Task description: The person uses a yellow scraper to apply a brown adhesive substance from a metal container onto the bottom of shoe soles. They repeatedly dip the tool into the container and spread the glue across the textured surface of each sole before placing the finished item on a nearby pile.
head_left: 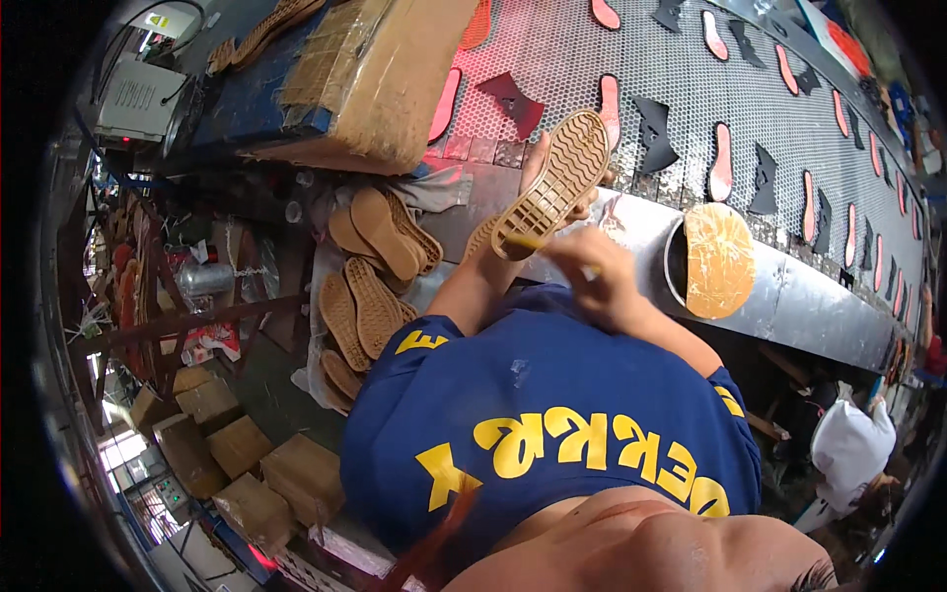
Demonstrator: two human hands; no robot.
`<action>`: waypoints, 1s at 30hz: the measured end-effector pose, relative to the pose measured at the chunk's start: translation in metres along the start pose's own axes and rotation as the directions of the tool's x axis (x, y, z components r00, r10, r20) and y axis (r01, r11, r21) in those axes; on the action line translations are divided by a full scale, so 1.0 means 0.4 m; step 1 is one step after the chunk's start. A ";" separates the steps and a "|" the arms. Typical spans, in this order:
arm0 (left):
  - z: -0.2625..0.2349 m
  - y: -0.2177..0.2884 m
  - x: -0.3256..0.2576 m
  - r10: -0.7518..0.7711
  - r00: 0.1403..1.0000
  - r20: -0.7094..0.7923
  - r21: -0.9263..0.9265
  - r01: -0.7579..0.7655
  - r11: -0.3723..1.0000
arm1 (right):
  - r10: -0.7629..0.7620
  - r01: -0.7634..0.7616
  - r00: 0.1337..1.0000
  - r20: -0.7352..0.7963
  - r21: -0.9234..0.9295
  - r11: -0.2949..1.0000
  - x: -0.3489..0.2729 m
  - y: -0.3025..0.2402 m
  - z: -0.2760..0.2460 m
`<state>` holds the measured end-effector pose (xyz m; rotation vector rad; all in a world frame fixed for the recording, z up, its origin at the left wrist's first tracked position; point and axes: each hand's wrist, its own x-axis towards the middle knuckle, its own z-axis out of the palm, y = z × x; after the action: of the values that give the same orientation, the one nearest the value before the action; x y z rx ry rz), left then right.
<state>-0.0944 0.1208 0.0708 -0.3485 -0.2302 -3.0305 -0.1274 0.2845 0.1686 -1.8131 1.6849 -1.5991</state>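
A shoe sole is sitting in the left hand, just behind the right hand. A glue pot is resting right of both hands on the worktop. More soles are lying piled left of the hands, and a cardboard box is standing behind that pile.

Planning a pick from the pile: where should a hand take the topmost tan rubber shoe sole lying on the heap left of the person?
Grip the topmost tan rubber shoe sole across its narrow waist, coming from above; it lies flat on the pile, tread down, long edges exposed, probably easiest pinched edge to edge.
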 end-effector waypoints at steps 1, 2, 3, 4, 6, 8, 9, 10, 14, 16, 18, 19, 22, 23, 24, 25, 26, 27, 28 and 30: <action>-0.009 0.001 -0.005 0.028 0.999 -0.047 0.032 -0.026 0.999 | 0.023 -0.029 0.997 0.071 0.091 0.995 -0.001 -0.010 0.004; -0.019 0.001 -0.010 0.054 0.994 -0.091 0.063 -0.049 0.997 | 0.043 -0.049 0.998 0.036 0.179 0.983 -0.006 0.037 0.015; -0.022 -0.003 -0.015 0.085 0.987 -0.136 0.095 -0.072 0.993 | 0.356 -0.373 0.928 0.115 0.248 0.894 0.006 0.062 -0.006; 0.032 -0.030 0.011 0.221 0.880 -0.420 0.203 -0.146 0.968 | 0.479 -0.463 0.878 0.019 0.290 0.838 0.005 0.130 -0.009; -0.053 0.001 -0.033 0.106 0.961 -0.254 0.074 -0.090 0.993 | 0.432 -0.340 0.877 -0.211 0.363 0.868 0.020 0.209 -0.029; -0.073 0.004 -0.030 0.114 0.968 -0.222 0.095 -0.095 0.991 | 0.509 -0.300 0.781 -0.362 0.499 0.813 0.024 0.258 -0.071; -0.072 0.003 -0.028 0.130 0.967 -0.220 0.069 -0.117 0.991 | 0.542 -0.292 0.733 -0.410 0.531 0.796 0.009 0.250 -0.100; -0.067 0.011 -0.025 0.148 0.931 -0.333 0.102 -0.120 0.987 | 0.533 -0.274 0.709 -0.462 0.517 0.811 -0.016 0.259 -0.123; -0.216 0.135 0.018 0.094 0.951 -0.294 0.103 -0.066 0.992 | 0.592 -0.345 0.636 -0.495 0.504 0.792 -0.091 0.293 -0.171; -0.070 0.210 0.148 0.090 0.809 -0.581 -0.094 -0.176 0.980 | 0.596 -0.366 0.616 -0.514 0.483 0.795 -0.106 0.306 -0.193; -0.087 0.328 0.233 0.209 0.843 -0.495 -0.038 -0.262 0.964 | 0.543 -0.311 0.664 -0.514 0.470 0.826 -0.076 0.282 -0.162; -0.089 0.394 0.267 0.278 0.852 -0.444 -0.017 -0.318 0.948 | 0.525 -0.328 0.691 -0.497 0.432 0.840 -0.055 0.262 -0.153; -0.076 0.432 0.312 0.355 0.594 -0.722 0.155 -0.360 0.920 | 0.566 -0.342 0.729 -0.384 0.512 0.788 -0.048 0.292 -0.133; -0.115 0.422 0.275 0.365 0.537 -0.760 0.224 -0.311 0.924 | 0.545 -0.333 0.750 -0.374 0.499 0.800 -0.043 0.305 -0.110; -0.138 0.363 0.240 0.551 0.488 -0.677 0.561 -0.143 0.816 | 0.556 -0.339 0.753 -0.351 0.518 0.786 -0.044 0.314 -0.098; -0.223 0.302 0.148 0.693 0.492 -0.526 0.829 0.115 0.547 | 0.568 -0.348 0.763 -0.309 0.544 0.763 -0.046 0.321 -0.083; -0.307 0.237 0.066 0.801 0.482 -0.355 0.909 0.377 0.176 | 0.589 -0.392 0.766 -0.256 0.541 0.745 -0.057 0.339 -0.077; -0.311 0.135 -0.016 0.821 0.461 -0.338 0.674 0.727 -0.131 | 0.607 -0.396 0.747 -0.270 0.552 0.733 -0.055 0.330 -0.073; -0.304 0.054 -0.101 0.798 0.538 -0.272 0.477 0.795 -0.374 | 0.650 -0.416 0.712 -0.265 0.587 0.695 -0.062 0.338 -0.079; -0.418 -0.063 -0.350 0.705 0.689 -0.169 0.184 0.725 -0.664 | 0.726 -0.454 0.654 -0.214 0.656 0.603 -0.089 0.366 -0.085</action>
<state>0.0024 0.1281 -0.1263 1.2303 -2.6632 -0.2820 -0.2321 0.2813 0.0551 -0.4711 1.5048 -1.9585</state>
